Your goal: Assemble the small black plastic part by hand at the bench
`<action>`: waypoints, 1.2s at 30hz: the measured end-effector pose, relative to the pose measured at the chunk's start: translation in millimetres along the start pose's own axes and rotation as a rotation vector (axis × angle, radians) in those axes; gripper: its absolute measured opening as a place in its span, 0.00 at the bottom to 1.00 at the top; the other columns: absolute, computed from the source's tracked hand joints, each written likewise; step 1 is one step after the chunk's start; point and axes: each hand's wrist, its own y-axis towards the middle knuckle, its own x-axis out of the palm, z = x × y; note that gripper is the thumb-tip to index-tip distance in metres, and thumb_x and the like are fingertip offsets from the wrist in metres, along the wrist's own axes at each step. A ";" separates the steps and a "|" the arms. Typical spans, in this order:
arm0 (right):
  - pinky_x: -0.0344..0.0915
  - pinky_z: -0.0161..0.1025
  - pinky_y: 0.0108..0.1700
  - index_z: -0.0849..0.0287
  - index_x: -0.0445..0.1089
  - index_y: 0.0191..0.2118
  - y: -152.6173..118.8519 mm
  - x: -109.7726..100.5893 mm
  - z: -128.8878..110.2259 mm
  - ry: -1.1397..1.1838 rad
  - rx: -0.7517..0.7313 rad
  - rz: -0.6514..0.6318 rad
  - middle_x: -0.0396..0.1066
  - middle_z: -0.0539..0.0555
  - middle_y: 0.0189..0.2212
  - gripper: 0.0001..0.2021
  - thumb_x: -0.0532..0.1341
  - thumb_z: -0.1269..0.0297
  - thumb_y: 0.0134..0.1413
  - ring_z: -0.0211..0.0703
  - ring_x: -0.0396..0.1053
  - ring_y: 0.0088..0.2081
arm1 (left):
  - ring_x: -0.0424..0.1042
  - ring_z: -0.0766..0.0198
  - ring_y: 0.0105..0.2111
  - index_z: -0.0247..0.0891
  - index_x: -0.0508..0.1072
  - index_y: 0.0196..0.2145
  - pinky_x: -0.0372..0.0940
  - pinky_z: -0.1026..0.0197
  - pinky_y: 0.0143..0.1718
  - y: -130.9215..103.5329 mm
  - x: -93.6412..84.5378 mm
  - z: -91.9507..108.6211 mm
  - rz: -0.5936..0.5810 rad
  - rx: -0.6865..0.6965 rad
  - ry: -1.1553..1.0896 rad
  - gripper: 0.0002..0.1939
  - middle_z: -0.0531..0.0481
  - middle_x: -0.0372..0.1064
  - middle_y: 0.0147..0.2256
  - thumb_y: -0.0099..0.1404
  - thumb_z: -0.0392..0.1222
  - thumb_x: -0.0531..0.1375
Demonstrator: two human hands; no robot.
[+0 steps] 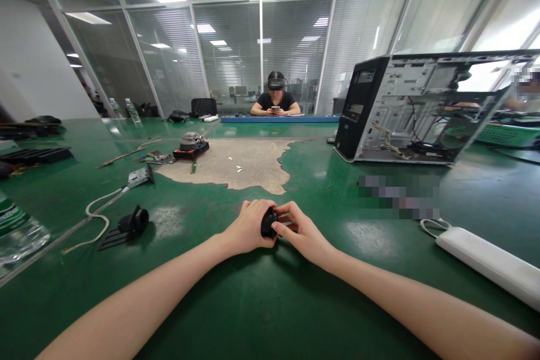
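Between my two hands, just above the green table, is a small black part with a rounded face; its exact kind does not show. My left hand wraps round it from the left, the fingers curled over its far side. From the right, the thumb and fingertips of my right hand pinch its edge. Much of the part is covered by my fingers. To the left lies a black plastic piece with a round end and several flat prongs.
An opened computer case stands at right, before a white power strip. At left are a water bottle, a metal bracket with a cable, and a heatsink fan assembly. Across the table sits a person holding a phone.
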 end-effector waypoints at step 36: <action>0.67 0.37 0.37 0.56 0.62 0.39 -2.8 -0.4 -2.9 -0.127 -0.130 0.067 0.60 0.53 0.39 0.09 0.56 0.69 0.49 0.41 0.63 0.42 | 0.63 0.57 0.38 0.39 0.57 0.43 0.52 0.56 0.40 0.3 -0.2 -1.2 0.006 0.000 -0.031 0.27 0.50 0.64 0.38 0.44 0.40 0.60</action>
